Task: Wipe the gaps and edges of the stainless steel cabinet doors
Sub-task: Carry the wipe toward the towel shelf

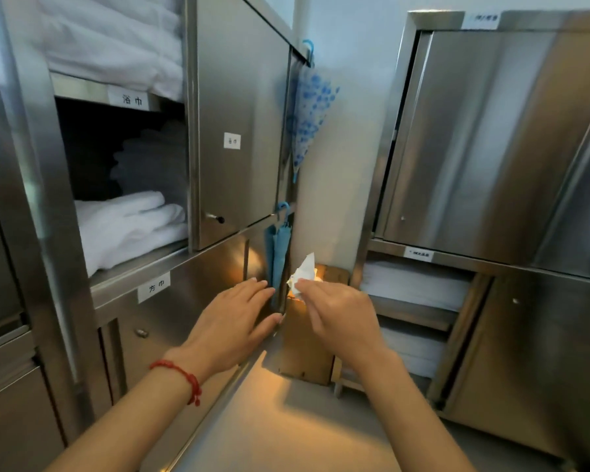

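My left hand (pixel 234 318) lies flat, fingers apart, on the lower stainless steel cabinet door (pixel 191 301) near its right edge. My right hand (pixel 338 315) pinches a crumpled white wipe (pixel 302 272) just right of that edge, beside the cabinet's corner. The upper stainless door (pixel 242 124) stands above, with a small label and a knob. A red bracelet is on my left wrist.
White folded towels (pixel 126 226) fill the open shelves at left. Two blue umbrellas (pixel 309 110) hang on the cabinet's right side. A brown cardboard box (pixel 310 342) stands in the gap. A second steel cabinet (pixel 491 148) with stacked linen stands at right.
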